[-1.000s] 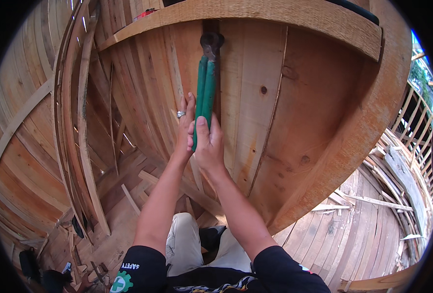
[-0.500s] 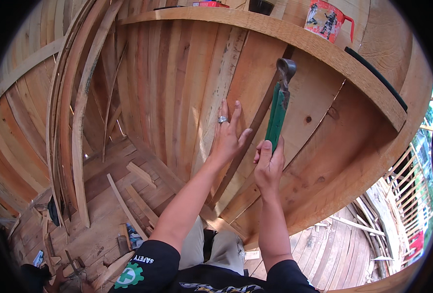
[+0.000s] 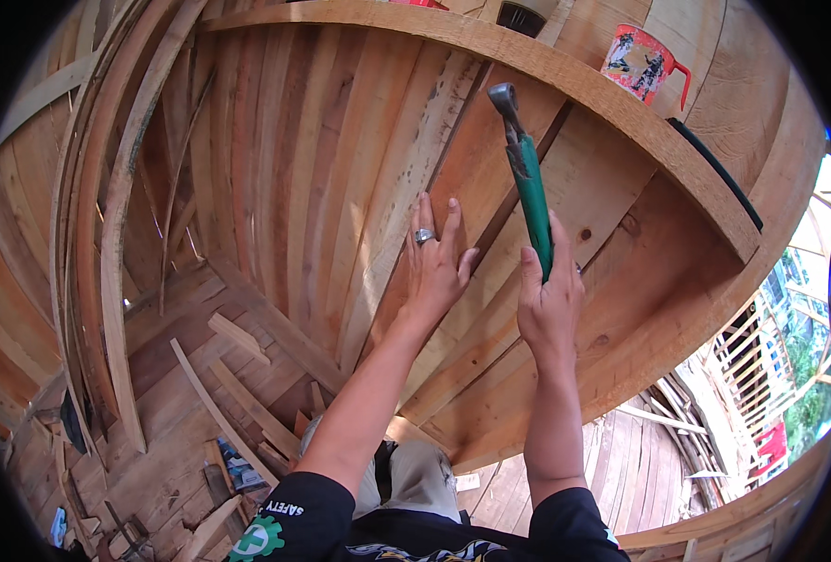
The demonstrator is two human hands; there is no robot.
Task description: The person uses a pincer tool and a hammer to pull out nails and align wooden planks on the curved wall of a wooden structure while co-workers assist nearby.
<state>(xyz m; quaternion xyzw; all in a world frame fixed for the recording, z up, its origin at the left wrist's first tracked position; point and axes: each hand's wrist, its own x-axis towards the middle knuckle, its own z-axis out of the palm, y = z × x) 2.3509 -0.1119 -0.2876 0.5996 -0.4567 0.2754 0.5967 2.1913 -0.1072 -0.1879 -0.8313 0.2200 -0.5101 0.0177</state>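
Tall brown wooden planks (image 3: 284, 169) make a curved wall in front of both hands, and a long pale wooden beam (image 3: 575, 77) bends across it above them. The gray metal pincers with green handles (image 3: 534, 201) are no longer between two hands. Now just the right hand (image 3: 551, 300) has its fingers closed around the bottom of the handles. The pincers stick up above that hand and now lean to the left. The left hand (image 3: 437, 262) is off them, with its fingers spread, and seems to lie flat on the planks, left of the right hand. So it looks like one hand carries the tool while the other is free to feel the wall. One red plastic mug with worn patches (image 3: 636, 66) stands at the beam's top edge, up and right of the right hand. Loose thin wooden pieces (image 3: 237, 339) lie below and left of the left hand.
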